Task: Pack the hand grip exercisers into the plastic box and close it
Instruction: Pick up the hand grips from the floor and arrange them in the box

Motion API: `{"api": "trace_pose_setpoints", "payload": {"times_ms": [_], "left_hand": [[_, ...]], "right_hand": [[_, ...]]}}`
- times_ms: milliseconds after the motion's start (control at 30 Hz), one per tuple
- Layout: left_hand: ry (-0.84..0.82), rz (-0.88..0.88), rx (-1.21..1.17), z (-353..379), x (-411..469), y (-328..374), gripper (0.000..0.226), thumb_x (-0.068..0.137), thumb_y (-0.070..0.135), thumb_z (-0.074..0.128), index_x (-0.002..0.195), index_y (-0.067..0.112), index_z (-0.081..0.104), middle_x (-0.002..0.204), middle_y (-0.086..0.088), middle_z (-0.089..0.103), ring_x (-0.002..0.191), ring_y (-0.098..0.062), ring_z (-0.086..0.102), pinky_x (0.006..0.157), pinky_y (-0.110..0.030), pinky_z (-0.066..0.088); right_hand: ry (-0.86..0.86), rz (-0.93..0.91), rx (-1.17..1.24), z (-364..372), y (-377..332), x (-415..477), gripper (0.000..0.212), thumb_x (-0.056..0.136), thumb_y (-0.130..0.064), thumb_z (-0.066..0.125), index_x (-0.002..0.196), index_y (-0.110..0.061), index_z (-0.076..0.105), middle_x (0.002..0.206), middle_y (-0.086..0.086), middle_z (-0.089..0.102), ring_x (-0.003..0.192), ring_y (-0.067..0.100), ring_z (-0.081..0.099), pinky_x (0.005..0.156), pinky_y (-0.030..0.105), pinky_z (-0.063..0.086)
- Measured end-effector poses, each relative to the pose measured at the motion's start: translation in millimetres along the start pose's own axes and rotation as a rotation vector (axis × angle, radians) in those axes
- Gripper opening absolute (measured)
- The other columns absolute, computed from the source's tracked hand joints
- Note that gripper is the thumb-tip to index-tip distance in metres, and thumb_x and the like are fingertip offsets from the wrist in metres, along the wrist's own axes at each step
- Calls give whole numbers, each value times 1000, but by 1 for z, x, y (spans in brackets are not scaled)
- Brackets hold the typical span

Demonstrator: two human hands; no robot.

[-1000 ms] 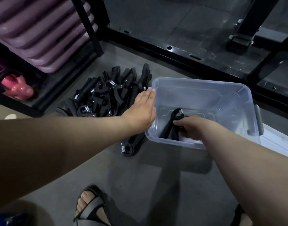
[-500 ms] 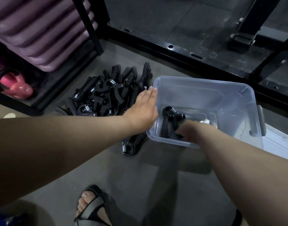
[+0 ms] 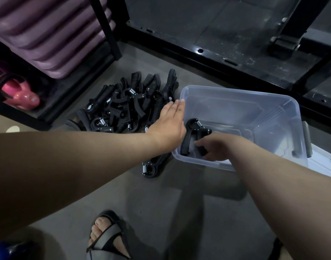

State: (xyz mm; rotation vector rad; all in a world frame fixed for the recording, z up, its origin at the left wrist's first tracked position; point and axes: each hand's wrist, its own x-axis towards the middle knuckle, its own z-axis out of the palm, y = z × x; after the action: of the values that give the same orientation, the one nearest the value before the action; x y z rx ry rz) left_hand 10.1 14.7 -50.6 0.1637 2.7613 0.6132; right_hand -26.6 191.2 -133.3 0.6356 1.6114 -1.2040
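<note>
No legible text, brand, number or sign was visible on any surface. The pink kettlebell [image 3: 23, 95] in the rack at the left carried a small pale marking on its side, but the characters were too small and blurred to read.

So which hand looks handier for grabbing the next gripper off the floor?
Left, probably. The left hand is open beside the pile of exercisers, while the right hand is down inside the plastic box, on an exerciser there.
</note>
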Motion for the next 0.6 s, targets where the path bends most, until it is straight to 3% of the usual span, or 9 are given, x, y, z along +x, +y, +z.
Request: {"api": "trace_pose_setpoints", "payload": {"times_ms": [100, 200, 300, 367, 433, 533, 600], "left_hand": [[5, 37, 54, -1, 0, -1, 63, 99, 15, 28, 155, 4, 0, 164, -9, 4, 150, -21, -6, 123, -39, 8], [2, 38, 81, 0, 1, -3, 63, 99, 16, 27, 155, 2, 0, 163, -12, 4, 150, -24, -5, 123, -38, 6], [31, 53, 121, 3, 2, -4, 64, 98, 17, 28, 154, 0, 2, 163, -14, 7, 150, -26, -1, 122, -40, 11], [54, 60, 107, 2, 1, -2, 64, 98, 15, 30, 154, 0, 4, 163, -14, 9, 151, -25, 1, 123, -37, 8], [36, 39, 94, 0, -1, 1, 65, 98, 14, 30, 155, 2, 1, 163, -10, 6, 150, -22, -3, 122, -31, 3], [37, 32, 81, -1, -1, 0, 64, 99, 16, 30, 155, 5, 0, 164, -6, 5, 150, -19, -4, 121, -28, 2], [33, 34, 64, -1, -2, -1, 63, 100, 17, 30, 156, 7, 1, 164, -5, 5, 150, -19, -4, 121, -29, 4]], "right_hand": [[-21, 5, -6, 3, 2, -4, 19, 97, -18, 57, 80, -10, 54, 70, 9, 50, 63, 20, 49, 63, 30, 44], [-25, -33, -88, 10, -7, -19, 19, 91, -20, 61, 76, -10, 54, 62, 6, 45, 50, 19, 41, 53, 25, 39], [259, -234, -176, 15, -23, -30, 23, 82, -28, 62, 75, -8, 55, 65, 10, 53, 48, 22, 49, 48, 25, 41], [452, -343, -350, 13, -31, -29, 31, 81, -37, 64, 77, -6, 58, 76, 13, 65, 64, 32, 64, 58, 36, 55], [555, -375, -571, 15, -33, -33, 28, 81, -36, 64, 83, -8, 60, 86, 13, 67, 74, 35, 67, 67, 40, 59], [390, -275, -757, 25, -24, -35, 34, 81, -29, 62, 107, -6, 64, 96, 12, 70, 80, 35, 69, 65, 34, 53], [204, -174, -525, 26, -13, -31, 27, 81, -28, 64, 92, -3, 67, 76, 15, 68, 62, 30, 65, 57, 33, 50]]}}
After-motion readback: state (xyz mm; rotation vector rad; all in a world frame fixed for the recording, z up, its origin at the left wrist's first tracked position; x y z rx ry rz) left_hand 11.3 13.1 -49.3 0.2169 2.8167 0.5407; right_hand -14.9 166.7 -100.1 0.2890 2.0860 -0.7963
